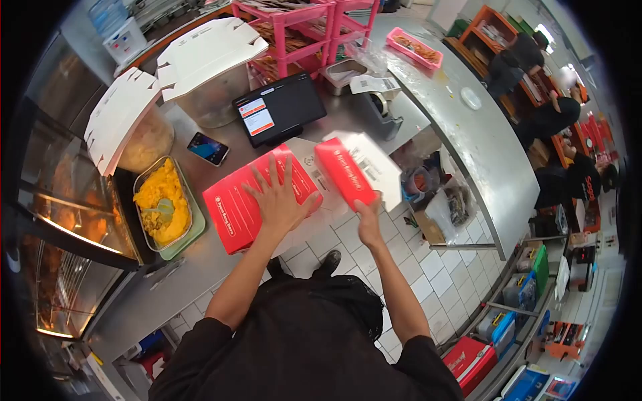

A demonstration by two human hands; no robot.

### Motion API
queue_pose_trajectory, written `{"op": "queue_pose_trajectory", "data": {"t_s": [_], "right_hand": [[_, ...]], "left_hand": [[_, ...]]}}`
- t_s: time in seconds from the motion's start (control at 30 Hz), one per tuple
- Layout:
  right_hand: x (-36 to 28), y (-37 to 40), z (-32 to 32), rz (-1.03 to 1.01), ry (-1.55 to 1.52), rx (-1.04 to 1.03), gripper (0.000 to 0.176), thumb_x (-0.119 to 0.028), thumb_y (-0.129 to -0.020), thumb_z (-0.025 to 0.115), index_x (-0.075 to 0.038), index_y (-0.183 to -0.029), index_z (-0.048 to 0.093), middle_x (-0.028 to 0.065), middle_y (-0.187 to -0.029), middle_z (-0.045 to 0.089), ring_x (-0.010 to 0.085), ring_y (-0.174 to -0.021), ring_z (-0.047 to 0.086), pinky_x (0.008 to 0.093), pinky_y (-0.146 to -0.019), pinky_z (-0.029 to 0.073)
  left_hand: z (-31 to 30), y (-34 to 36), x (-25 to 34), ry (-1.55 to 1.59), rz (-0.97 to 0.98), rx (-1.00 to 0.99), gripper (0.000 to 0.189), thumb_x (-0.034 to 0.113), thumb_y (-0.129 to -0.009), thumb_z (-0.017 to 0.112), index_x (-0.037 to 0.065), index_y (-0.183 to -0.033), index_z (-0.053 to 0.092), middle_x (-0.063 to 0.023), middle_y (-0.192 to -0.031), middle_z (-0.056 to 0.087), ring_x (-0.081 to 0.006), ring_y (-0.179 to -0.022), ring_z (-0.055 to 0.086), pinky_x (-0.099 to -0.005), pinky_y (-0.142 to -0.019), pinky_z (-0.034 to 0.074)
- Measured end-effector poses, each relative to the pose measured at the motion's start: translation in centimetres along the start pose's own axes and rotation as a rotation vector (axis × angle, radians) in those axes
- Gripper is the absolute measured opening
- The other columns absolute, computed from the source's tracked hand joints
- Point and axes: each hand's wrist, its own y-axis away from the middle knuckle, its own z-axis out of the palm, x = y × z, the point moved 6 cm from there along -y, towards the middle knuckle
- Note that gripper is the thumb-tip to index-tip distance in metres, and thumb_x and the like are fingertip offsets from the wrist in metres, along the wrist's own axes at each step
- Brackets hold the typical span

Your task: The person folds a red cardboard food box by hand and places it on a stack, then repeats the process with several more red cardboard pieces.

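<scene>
My left hand (277, 204) lies with its fingers spread on a red food carton (233, 212) printed with white lettering, at the counter's front edge. To its right, my right hand (368, 224) grips the lower end of a red-and-white carton piece (343, 175), fingers wrapped at its edge. White flaps stick out on the far side of that piece, which is slightly blurred. Beyond the cartons a tablet (277, 110) stands on the counter, and a phone (208, 148) lies left of it.
At the left, a tray of yellow food (167, 210) sits beside a lit display cabinet (67, 220). White cartons (210, 57) top clear tubs behind. Pink racks (304, 33) stand at the back. A steel counter (461, 140) curves along the right. Other people (562, 113) work far right.
</scene>
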Motion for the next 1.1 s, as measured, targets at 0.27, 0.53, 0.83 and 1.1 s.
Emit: {"op": "queue_pose_trajectory", "data": {"t_s": [0.27,0.53,0.83,1.1], "right_hand": [[-1.8,-3.9,5.8,-0.186,0.056,-0.447,0.058,-0.029,-0.085,0.071,-0.005,-0.131,0.046,0.0146,-0.129,0.055,0.0297,-0.112,0.057,0.0381,-0.093,0.047],[-2.0,-5.0,7.0,-0.489,0.227,-0.501,0.054,-0.002,-0.075,0.072,-0.029,-0.121,0.068,0.0085,-0.077,0.071,0.0238,-0.066,0.069,0.0338,-0.061,0.055],[-1.4,-4.0,8.4,-0.656,0.202,-0.352,0.06,-0.003,-0.07,0.074,-0.032,-0.123,0.066,0.0038,-0.063,0.064,0.0199,-0.053,0.062,0.0334,-0.05,0.05],[2.5,-4.8,7.0,0.037,-0.034,-0.671,0.053,0.011,-0.074,0.066,-0.008,-0.123,0.062,0.013,-0.092,0.072,0.0267,-0.086,0.069,0.0321,-0.081,0.054]], "left_hand": [[0.5,2.1,-1.4,-0.249,-0.092,-0.033,0.092,0.068,-0.081,0.056,0.024,-0.154,0.022,-0.0154,-0.161,0.008,-0.0522,-0.144,0.001,-0.0823,-0.099,0.005],[1.0,1.8,-1.5,-0.298,-0.09,-0.025,0.095,0.072,-0.079,0.055,0.022,-0.154,0.024,-0.0162,-0.16,0.009,-0.0529,-0.144,-0.001,-0.0814,-0.1,0.003],[1.2,1.9,-1.3,-0.347,-0.056,-0.032,0.093,0.073,-0.081,0.051,0.021,-0.154,0.023,-0.0156,-0.16,0.011,-0.0541,-0.143,0.0,-0.0823,-0.099,0.006],[1.2,1.9,-1.3,-0.354,-0.046,0.018,0.094,0.073,-0.08,0.053,0.021,-0.154,0.024,-0.0136,-0.16,0.012,-0.0533,-0.143,0.001,-0.0828,-0.098,0.008]]}}
